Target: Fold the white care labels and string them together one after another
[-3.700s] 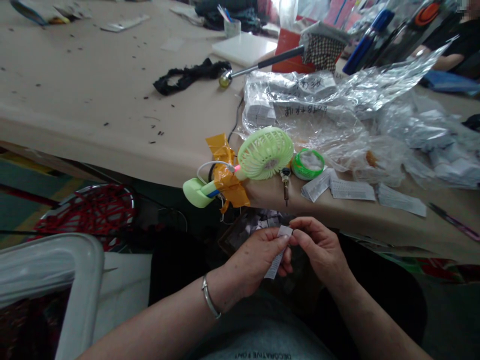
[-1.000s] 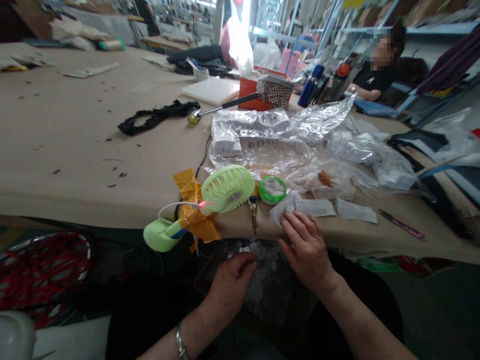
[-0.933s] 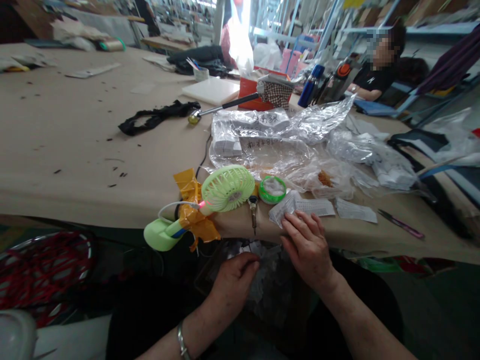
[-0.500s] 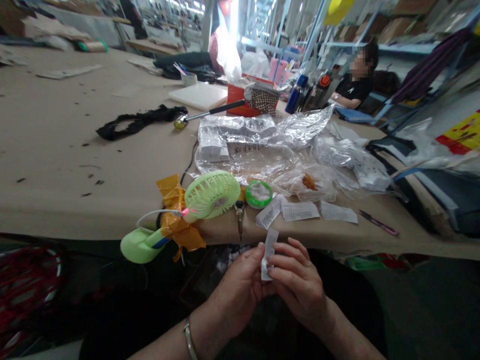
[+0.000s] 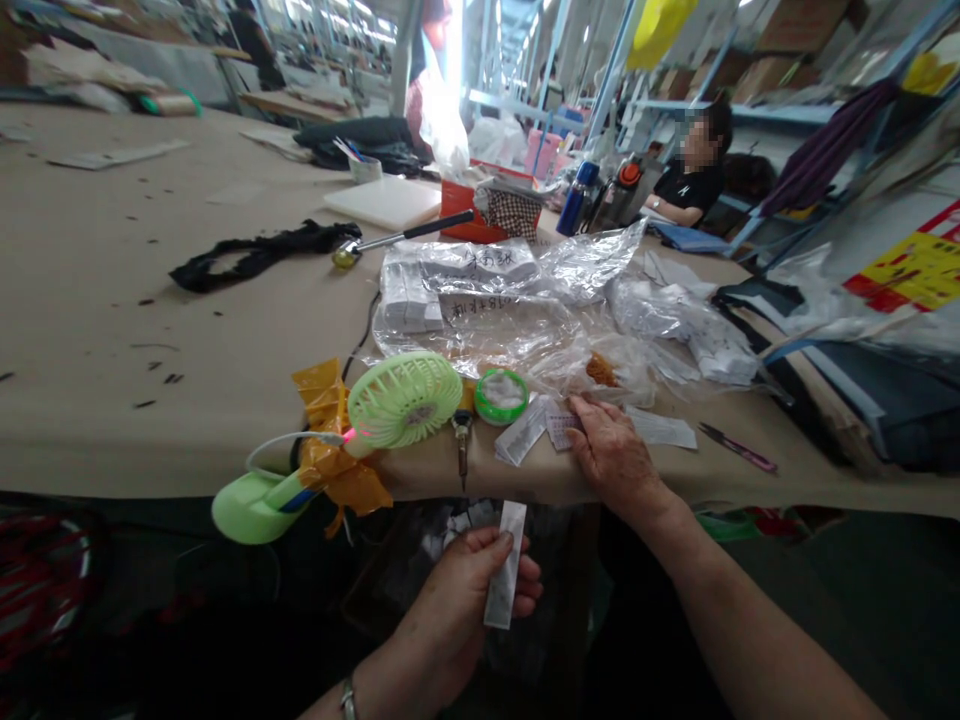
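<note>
My left hand (image 5: 480, 575), below the table edge, pinches a narrow white label strip (image 5: 506, 570) between thumb and fingers. My right hand (image 5: 616, 455) lies palm down on the table's front, its fingers over the middle pile of printed labels (image 5: 559, 428). Most of that pile is under the hand. To its left sits another label pile (image 5: 521, 432), and a third label pile (image 5: 664, 428) shows to its right. A green round tub (image 5: 502, 396) with white wadding stands just behind. Left of it, a soldering-iron-like tool (image 5: 463, 445) points over the table edge.
A green fan (image 5: 405, 405) is bound with orange tape (image 5: 330, 455) at the table edge. Clear plastic bags (image 5: 495, 330) with white label bundles lie behind. Small snips (image 5: 739, 447) rest at the right. A person (image 5: 690, 180) sits across the table.
My right hand has left the strip and moved up and right onto the middle label pile. My left hand keeps the strip and has come lower. The view has shifted slightly.
</note>
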`<action>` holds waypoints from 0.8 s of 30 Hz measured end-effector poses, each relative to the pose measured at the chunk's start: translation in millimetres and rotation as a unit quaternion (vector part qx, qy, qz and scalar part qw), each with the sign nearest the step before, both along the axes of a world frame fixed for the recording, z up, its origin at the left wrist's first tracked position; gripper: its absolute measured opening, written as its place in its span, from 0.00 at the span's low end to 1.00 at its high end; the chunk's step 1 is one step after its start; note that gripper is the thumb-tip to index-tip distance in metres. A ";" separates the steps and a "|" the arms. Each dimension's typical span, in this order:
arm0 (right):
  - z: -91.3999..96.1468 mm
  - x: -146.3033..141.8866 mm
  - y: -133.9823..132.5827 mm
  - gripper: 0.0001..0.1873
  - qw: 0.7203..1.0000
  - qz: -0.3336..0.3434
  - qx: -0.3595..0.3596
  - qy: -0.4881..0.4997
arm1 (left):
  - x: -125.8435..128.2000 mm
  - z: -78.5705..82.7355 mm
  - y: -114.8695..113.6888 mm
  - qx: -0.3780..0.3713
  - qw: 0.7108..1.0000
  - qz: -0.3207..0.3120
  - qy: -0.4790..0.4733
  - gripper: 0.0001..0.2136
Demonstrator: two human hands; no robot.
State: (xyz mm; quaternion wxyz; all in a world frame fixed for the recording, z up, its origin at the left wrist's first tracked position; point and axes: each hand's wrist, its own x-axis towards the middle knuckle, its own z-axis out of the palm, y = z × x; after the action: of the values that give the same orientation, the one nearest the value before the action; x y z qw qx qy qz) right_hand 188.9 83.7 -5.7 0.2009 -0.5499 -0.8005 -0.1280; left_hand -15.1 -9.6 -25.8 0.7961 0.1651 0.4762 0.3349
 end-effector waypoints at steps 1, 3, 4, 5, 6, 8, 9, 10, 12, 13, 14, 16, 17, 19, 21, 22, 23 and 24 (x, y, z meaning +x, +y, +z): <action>-0.9 -0.4 0.3 0.22 1.000 -0.004 -0.001 -0.006 | -0.2 -2.0 -0.8 -0.001 1.000 0.000 0.000 0.08; -2.1 -1.7 -1.7 0.22 1.000 -0.010 0.005 -0.012 | -0.2 -4.9 -2.0 -0.003 1.000 -0.001 0.000 0.08; -2.7 -2.3 -3.3 0.22 1.000 -0.013 0.012 -0.014 | -0.1 -5.8 -2.3 -0.004 1.000 -0.001 0.001 0.08; -3.4 -2.9 -4.9 0.22 1.000 -0.014 0.018 -0.015 | 0.0 -6.2 -2.5 -0.005 1.000 0.000 0.003 0.08; -4.3 -3.4 -6.5 0.22 1.000 -0.015 0.023 -0.016 | 0.1 -6.3 -2.5 -0.005 1.000 0.000 0.005 0.08; -6.5 -4.4 -9.5 0.22 0.999 -0.014 0.031 -0.014 | 0.3 -6.0 -2.6 -0.005 1.000 0.000 0.009 0.08; -7.7 -4.9 -10.8 0.22 0.999 -0.016 0.033 -0.013 | 0.3 -5.9 -2.6 -0.006 1.000 -0.001 0.011 0.08; -8.8 -5.5 -12.1 0.22 0.999 -0.018 0.035 -0.011 | 0.2 -6.1 -2.7 -0.007 1.000 -0.002 0.013 0.08; -10.5 -7.1 -14.7 0.22 0.999 -0.027 0.039 -0.010 | -0.1 -7.5 -3.1 -0.008 1.000 -0.004 0.011 0.08; -10.9 -8.2 -16.1 0.22 0.999 -0.032 0.040 -0.011 | -0.3 -8.6 -3.5 -0.008 1.000 -0.004 0.010 0.08; -11.0 -9.4 -17.6 0.22 0.998 -0.037 0.042 -0.012 | -0.6 -10.0 -3.9 -0.006 1.000 -0.004 0.007 0.08; -10.5 -12.3 -20.6 0.22 0.998 -0.046 0.043 -0.014 | -1.1 -12.7 -4.7 -0.002 1.000 -0.005 0.003 0.09; -10.1 -14.0 -22.0 0.21 0.998 -0.050 0.042 -0.016 | -1.3 -13.7 -4.9 -0.001 1.000 -0.004 0.002 0.09; -9.5 -17.8 -24.2 0.21 0.997 -0.058 0.037 -0.016 | -1.1 -14.8 -4.8 -0.003 1.000 -0.002 0.006 0.09; -9.2 -21.2 -25.5 0.21 0.997 -0.067 0.035 -0.009 | -0.4 -15.3 -4.0 -0.013 1.000 0.002 0.017 0.09; -8.9 -22.0 -25.8 0.21 0.997 -0.068 0.037 -0.001 | 0.1 -15.5 -3.4 -0.017 1.000 0.003 0.021 0.09; -8.5 -21.7 -26.0 0.21 0.997 -0.066 0.040 0.011 | 0.5 -15.9 -2.7 -0.023 0.999 0.004 0.024 0.09; -7.8 -19.8 -26.2 0.21 0.997 -0.061 0.045 0.026 | 0.8 -16.3 -2.1 -0.029 0.999 0.007 0.028 0.09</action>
State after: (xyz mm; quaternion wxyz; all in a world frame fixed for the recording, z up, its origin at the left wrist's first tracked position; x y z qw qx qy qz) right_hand 169.1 57.5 -13.5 0.2377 -0.5910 -0.7537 -0.1616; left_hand -14.3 -11.6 -42.1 0.7847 0.1483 0.5087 0.3218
